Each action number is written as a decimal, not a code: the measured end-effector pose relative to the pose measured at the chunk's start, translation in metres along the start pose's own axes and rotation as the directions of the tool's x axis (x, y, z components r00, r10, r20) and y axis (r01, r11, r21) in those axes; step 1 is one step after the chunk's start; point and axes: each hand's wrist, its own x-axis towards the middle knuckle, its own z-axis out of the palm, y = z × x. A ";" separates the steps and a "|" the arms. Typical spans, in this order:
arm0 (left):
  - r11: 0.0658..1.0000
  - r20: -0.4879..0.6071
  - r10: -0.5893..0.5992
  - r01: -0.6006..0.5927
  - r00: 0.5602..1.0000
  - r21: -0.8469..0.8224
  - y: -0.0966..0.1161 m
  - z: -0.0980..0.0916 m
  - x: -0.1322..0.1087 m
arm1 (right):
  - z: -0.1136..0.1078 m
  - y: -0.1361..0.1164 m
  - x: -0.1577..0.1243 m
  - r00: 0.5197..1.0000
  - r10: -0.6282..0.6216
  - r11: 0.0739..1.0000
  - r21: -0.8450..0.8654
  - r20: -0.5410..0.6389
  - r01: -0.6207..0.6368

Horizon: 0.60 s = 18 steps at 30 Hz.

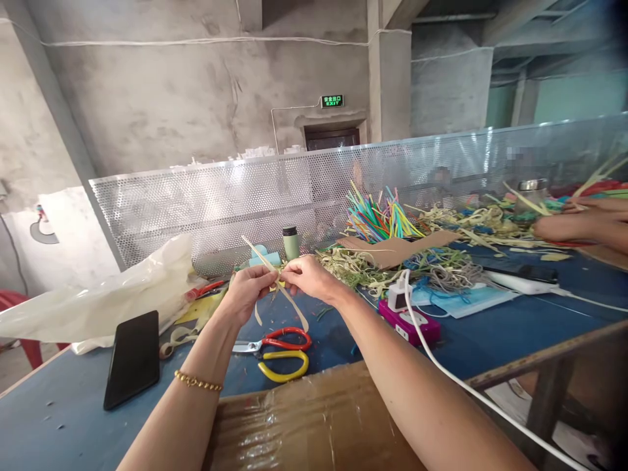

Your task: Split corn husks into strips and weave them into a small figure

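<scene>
Both hands meet over the middle of the blue table, fingertips nearly touching. My left hand (250, 288) pinches a pale cream strip (296, 309) that crosses between the hands, one end pointing up and the other hanging down. My right hand (309, 276) is closed at the same crossing, its fingertips on the pale strip; a small yellow piece shows just below them. Another short pale end dangles beneath the left fingers. On the table under the hands lie scissors (287, 356) with one red and one yellow handle, their blades partly hidden behind my left wrist.
Cardboard (314, 425) lies at the front edge. A black phone (132, 360) and plastic sheeting (112, 288) are left. Right are a purple power strip (409, 324), white cable, blue mask (471, 299), pale scraps and coloured stems (377, 219). A co-worker's hands (583, 222) work far right. A perforated metal screen (235, 203) stands behind.
</scene>
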 end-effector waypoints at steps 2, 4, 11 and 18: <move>1.000 0.002 -0.002 0.002 1.000 0.004 0.001 0.000 0.000 | -0.001 -0.002 -0.001 1.000 -0.016 0.999 -0.034 0.013 0.017; 1.000 0.000 -0.009 0.009 1.000 0.012 0.002 0.000 0.000 | -0.002 -0.004 -0.001 0.998 -0.059 0.994 -0.091 0.008 0.059; 0.990 0.001 -0.025 0.024 1.000 0.139 0.004 0.000 -0.003 | -0.003 -0.010 -0.001 0.988 -0.145 0.953 -0.275 -0.059 0.124; 0.993 0.034 -0.048 0.044 0.998 0.106 0.011 0.001 -0.007 | -0.002 -0.014 -0.002 0.985 -0.153 0.960 -0.248 -0.077 0.129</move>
